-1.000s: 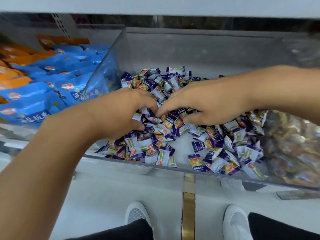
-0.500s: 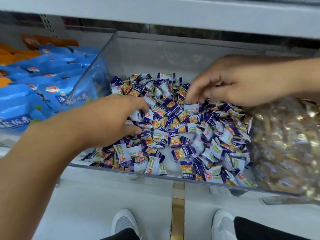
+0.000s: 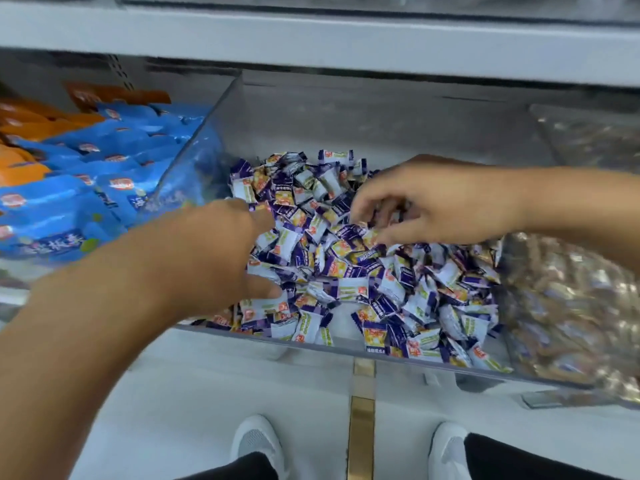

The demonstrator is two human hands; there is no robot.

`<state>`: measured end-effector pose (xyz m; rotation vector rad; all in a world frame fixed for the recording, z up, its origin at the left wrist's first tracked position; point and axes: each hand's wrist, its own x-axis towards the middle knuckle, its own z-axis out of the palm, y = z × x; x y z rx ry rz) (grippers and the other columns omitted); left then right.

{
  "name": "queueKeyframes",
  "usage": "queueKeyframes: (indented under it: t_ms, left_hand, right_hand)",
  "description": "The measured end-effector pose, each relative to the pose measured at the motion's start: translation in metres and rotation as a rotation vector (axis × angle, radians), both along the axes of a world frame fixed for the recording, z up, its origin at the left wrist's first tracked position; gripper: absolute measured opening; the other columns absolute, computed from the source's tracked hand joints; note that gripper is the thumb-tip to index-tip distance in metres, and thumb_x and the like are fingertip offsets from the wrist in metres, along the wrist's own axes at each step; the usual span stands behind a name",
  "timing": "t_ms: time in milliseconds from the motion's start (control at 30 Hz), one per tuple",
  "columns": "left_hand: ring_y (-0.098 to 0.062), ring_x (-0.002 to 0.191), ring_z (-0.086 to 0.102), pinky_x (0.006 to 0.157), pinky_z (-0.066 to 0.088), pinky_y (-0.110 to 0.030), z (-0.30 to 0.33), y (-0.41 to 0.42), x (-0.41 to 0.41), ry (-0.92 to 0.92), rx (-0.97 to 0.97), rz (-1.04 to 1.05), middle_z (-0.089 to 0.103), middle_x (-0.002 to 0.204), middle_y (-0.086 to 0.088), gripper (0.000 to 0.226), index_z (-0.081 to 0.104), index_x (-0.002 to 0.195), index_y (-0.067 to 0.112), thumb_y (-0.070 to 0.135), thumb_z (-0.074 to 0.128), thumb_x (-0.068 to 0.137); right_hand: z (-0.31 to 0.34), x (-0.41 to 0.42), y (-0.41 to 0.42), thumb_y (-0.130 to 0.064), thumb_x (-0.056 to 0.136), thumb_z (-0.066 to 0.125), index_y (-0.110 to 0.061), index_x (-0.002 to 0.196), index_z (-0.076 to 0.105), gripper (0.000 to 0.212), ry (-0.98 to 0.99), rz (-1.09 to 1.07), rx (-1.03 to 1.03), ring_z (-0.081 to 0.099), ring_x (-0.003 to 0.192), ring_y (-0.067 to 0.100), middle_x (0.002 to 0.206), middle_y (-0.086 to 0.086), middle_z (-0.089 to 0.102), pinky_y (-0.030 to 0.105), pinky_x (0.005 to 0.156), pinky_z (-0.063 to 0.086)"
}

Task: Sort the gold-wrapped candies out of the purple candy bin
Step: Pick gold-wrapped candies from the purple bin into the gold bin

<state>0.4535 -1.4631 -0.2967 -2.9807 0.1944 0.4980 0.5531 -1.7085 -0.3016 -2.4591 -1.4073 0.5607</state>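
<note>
A clear plastic bin (image 3: pixel 346 112) on the shelf holds a heap of purple-and-white wrapped candies (image 3: pixel 346 271). My left hand (image 3: pixel 214 251) lies on the heap's left side, its fingertips pushed in among the wrappers. My right hand (image 3: pixel 436 206) hovers over the heap's back middle, fingers curled downward with their tips touching the candies. No single candy is plainly pinched in either hand. Gold-wrapped candies (image 3: pixel 568 306) fill the neighbouring bin on the right, blurred behind its clear wall. A few gold-looking wrappers lie at the heap's right edge (image 3: pixel 485 254).
Blue snack packets (image 3: pixel 86 188) and orange ones (image 3: pixel 24 168) fill the section to the left, behind a slanted clear divider (image 3: pixel 194 161). A grey shelf edge (image 3: pixel 311 43) runs overhead. Below are the white floor, a gold strip (image 3: pixel 362 424) and my white shoes.
My right hand has come down and leftward from near the gold bin onto the back of the heap. My left hand has stayed on the heap's left side.
</note>
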Motion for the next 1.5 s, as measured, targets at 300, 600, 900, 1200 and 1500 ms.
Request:
queueKeyframes:
  t_ms: [300,600,900,1200,1500]
  left_hand:
    - [-0.022,0.121,0.052,0.096,0.043,-0.035,-0.005,-0.012,0.021,-0.046,-0.002,-0.03,0.045,0.139,0.005,0.074,0.038,0.142,0.039,0.057,0.072,0.079]
    - [-0.027,0.119,0.055,0.098,0.048,-0.041,-0.009,-0.012,0.021,-0.058,0.008,-0.061,0.044,0.14,0.0,0.078,0.037,0.145,0.035,0.054,0.074,0.079]
    - [-0.024,0.12,0.056,0.098,0.048,-0.04,-0.01,-0.005,0.009,-0.078,-0.102,-0.068,0.051,0.14,0.003,0.07,0.043,0.143,0.036,0.048,0.074,0.082]
    - [-0.022,0.122,0.054,0.098,0.047,-0.035,-0.005,-0.032,0.009,-0.13,-0.209,-0.112,0.055,0.139,0.002,0.064,0.05,0.138,0.034,0.041,0.077,0.081]
    - [0.002,0.085,0.051,0.079,0.044,-0.024,-0.015,-0.051,0.013,-0.119,-0.239,-0.255,0.057,0.123,0.018,0.048,0.056,0.129,0.044,0.046,0.072,0.084]
  right_hand:
    - [-0.039,-0.002,0.028,-0.044,0.094,0.065,-0.007,0.099,0.071,0.038,-0.17,-0.093,-0.399,0.062,0.065,0.026,0.077,0.009,0.069,0.031,0.058,0.05]
    - [-0.043,0.002,0.014,0.006,0.082,0.062,-0.002,0.096,0.072,0.019,-0.28,-0.282,-0.442,0.057,0.056,0.025,0.073,0.013,0.062,0.027,0.048,0.043]
    - [-0.012,-0.016,-0.001,-0.033,0.08,0.082,-0.017,0.08,0.063,0.025,-0.235,-0.315,-0.162,0.05,0.057,0.011,0.066,-0.004,0.059,0.026,0.052,0.04]
    - [0.029,-0.091,-0.034,-0.011,0.085,0.077,-0.004,0.089,0.067,0.012,0.097,-0.596,0.46,0.066,0.067,0.017,0.078,0.008,0.071,0.028,0.066,0.054]
    - [0.031,-0.137,-0.128,-0.013,0.083,0.072,-0.005,0.089,0.069,0.011,0.718,-1.168,1.168,0.06,0.061,0.013,0.077,0.009,0.063,0.018,0.056,0.054]
